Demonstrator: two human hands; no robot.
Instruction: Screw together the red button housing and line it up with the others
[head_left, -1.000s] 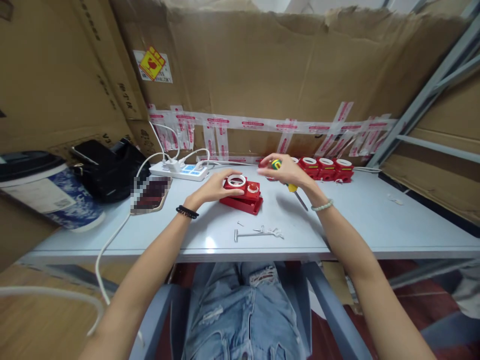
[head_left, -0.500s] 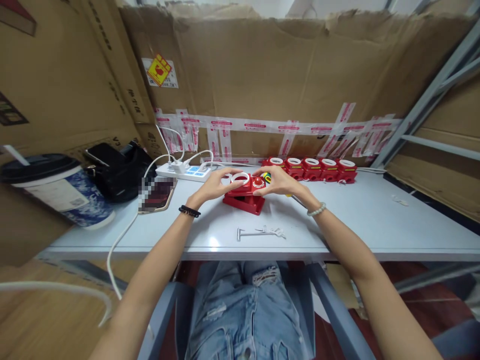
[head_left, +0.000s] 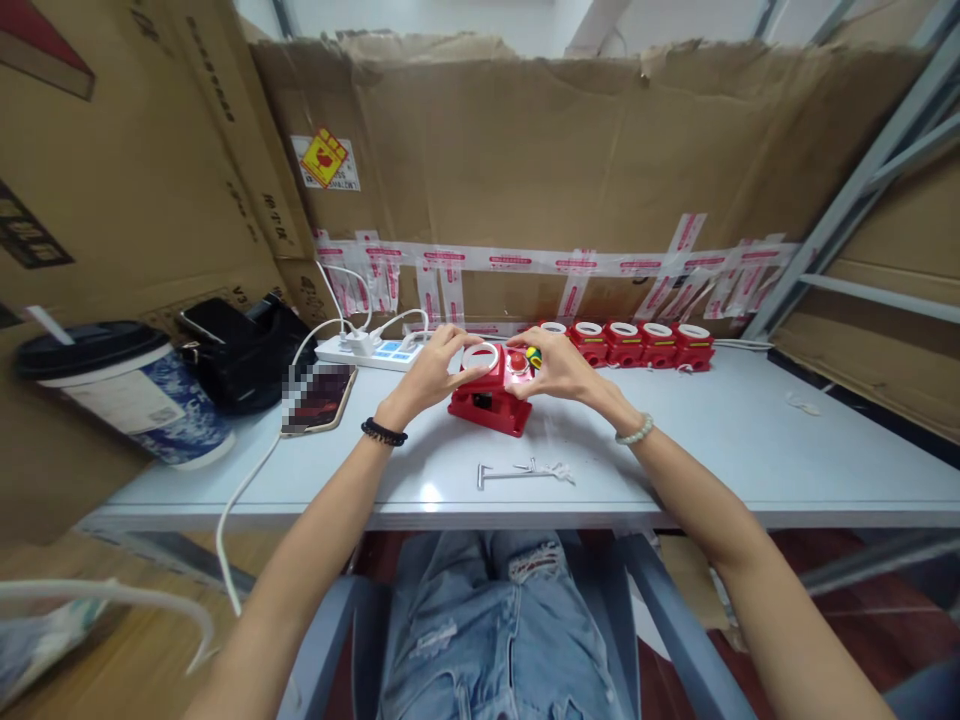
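While fingers of left hand (head_left: 424, 375) and right hand (head_left: 561, 366) grip the red cover (head_left: 492, 381), right also holding a yellow-green screwdriver (head_left: 533, 356), it sits above the red base (head_left: 491, 418) on the table (head_left: 675, 440), gap showing. Judged step: fitting or lifting cover, direction unclear; next move calls for level handling.

Blue jeans (head_left: 495, 645), black beads (head_left: 384, 432) and pale green beads (head_left: 635, 431).
On the wrist of the left hand (head_left: 426, 375), the black beads are small and seem to go around in more than one row. On the wrist of the right hand (head_left: 561, 368), the pale green beads are round, in a single row. Both forearms (head_left: 334, 535) are bare. Below the front edge of the table (head_left: 637, 475), the jeans show faded denim; the right leg has a torn place with white threads, the left leg a whitish worn patch.
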